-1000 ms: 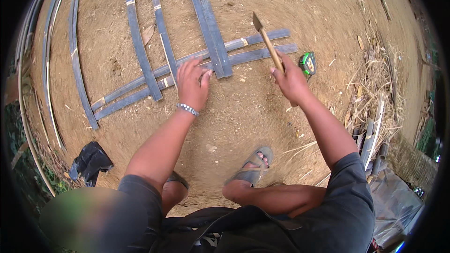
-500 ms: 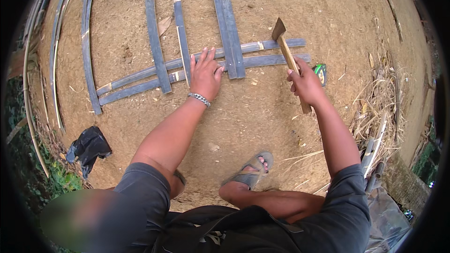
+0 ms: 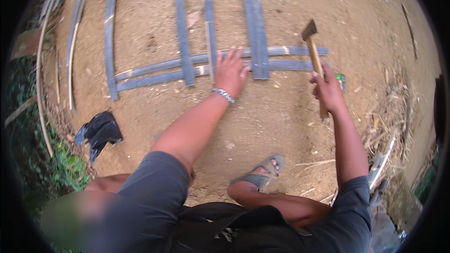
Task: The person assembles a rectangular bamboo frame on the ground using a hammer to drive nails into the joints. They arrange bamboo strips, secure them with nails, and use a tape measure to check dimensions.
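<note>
Several dark grey split-bamboo strips lie on the dirt in a loose grid: long ones such as this strip [image 3: 183, 33] run away from me, over two crosswise strips [image 3: 154, 69]. My left hand [image 3: 230, 71] rests with its fingers stretched out over the crosswise strips, just left of a close pair of long strips [image 3: 259, 42]. In my right hand [image 3: 329, 90] is a small hatchet [image 3: 314, 52], gripped round its wooden handle with the dark metal head up and away from me, above the right ends of the crosswise strips.
A green and black tape measure [image 3: 341, 81] lies beside my right hand, partly hidden. A black plastic bag [image 3: 104, 130] sits on the left. Dry straw [image 3: 391, 112] and loose sticks lie along the right. More long strips [image 3: 75, 42] lie at the far left.
The whole view has shifted, so the ground and strips appear farther right. Both hands keep their places relative to the strips, and the hatchet is still in my right hand.
</note>
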Available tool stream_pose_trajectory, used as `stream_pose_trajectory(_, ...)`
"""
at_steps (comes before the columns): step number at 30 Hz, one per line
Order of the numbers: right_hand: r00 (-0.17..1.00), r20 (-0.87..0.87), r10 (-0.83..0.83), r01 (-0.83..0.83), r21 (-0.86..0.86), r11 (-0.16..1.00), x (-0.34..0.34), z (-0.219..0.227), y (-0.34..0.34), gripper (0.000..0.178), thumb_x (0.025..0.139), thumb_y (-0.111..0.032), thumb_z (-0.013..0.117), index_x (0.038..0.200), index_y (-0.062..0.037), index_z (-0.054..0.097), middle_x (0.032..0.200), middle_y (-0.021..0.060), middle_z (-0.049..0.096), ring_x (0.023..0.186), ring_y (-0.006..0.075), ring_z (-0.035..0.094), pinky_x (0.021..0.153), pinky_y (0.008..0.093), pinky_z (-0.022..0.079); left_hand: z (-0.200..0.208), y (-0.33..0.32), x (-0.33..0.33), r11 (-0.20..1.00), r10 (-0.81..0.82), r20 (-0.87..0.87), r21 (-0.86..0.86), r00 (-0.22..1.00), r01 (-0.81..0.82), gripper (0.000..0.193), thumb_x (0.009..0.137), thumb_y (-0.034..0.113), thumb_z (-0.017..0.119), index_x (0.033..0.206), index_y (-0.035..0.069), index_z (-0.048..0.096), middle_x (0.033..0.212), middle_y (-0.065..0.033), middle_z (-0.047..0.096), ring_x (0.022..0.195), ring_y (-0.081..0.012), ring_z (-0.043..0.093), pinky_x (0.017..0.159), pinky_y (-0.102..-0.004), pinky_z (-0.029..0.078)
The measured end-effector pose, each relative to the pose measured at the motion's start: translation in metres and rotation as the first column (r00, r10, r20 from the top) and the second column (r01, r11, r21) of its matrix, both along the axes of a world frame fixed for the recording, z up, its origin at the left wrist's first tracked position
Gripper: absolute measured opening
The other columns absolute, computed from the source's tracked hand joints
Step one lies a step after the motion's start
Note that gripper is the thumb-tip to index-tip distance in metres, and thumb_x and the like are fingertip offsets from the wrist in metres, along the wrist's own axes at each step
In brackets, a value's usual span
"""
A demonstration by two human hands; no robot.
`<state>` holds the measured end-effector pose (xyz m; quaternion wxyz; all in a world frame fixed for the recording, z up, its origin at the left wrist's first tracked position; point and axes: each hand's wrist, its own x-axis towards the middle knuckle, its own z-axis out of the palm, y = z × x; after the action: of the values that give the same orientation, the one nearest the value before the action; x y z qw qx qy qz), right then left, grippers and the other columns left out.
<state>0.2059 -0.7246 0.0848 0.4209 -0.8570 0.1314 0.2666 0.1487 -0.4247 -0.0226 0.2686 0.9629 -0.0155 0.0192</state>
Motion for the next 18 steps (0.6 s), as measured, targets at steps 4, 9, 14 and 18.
stream_pose_trajectory(4,0.998,-0.06,0.007,-0.005,0.046,0.999,-0.004,-0.01,-0.009,0.055,0.103,-0.02,0.059,0.154,-0.0121,0.042,0.091,0.0085,0.068,0.062,0.0132,0.062,0.056,0.0297,0.053,0.005,-0.005,0.003,0.999,0.005,-0.031,-0.031,1.0,-0.006,0.011,0.093,0.019,0.071,0.089,0.009,0.07,0.153,-0.0111,0.053,0.149,-0.0297,0.038,0.126,-0.054,0.018)
stream_pose_trajectory(9,0.998,-0.068,-0.01,0.015,0.07,0.997,-0.019,-0.018,-0.001,0.056,0.103,-0.021,0.059,0.155,-0.0123,0.041,0.091,0.0075,0.067,0.061,0.0121,0.06,0.054,0.029,0.051,0.003,0.001,-0.001,0.996,0.036,-0.026,-0.076,0.999,-0.038,0.014,0.093,0.02,0.071,0.086,0.009,0.068,0.153,-0.0116,0.053,0.149,-0.0297,0.039,0.126,-0.0542,0.018)
stream_pose_trajectory(14,0.997,-0.033,-0.07,0.072,0.055,0.996,-0.022,-0.025,-0.003,0.058,0.103,-0.019,0.059,0.157,-0.0168,0.039,0.092,0.0072,0.067,0.059,0.0114,0.058,0.052,0.0276,0.048,0.007,0.0,0.0,0.997,0.022,-0.045,-0.076,0.999,-0.026,0.015,0.094,0.021,0.071,0.086,0.009,0.067,0.154,-0.0107,0.052,0.149,-0.029,0.038,0.126,-0.054,0.017)
stream_pose_trajectory(18,0.998,0.017,-0.067,0.065,0.067,0.996,-0.024,-0.032,-0.005,0.058,0.103,-0.019,0.058,0.157,-0.0162,0.038,0.095,0.0086,0.067,0.063,0.0128,0.061,0.056,0.0286,0.052,0.007,-0.001,0.001,0.998,0.011,-0.047,-0.061,0.999,-0.014,0.013,0.093,0.02,0.071,0.088,0.009,0.069,0.153,-0.0107,0.053,0.149,-0.0286,0.038,0.126,-0.054,0.018)
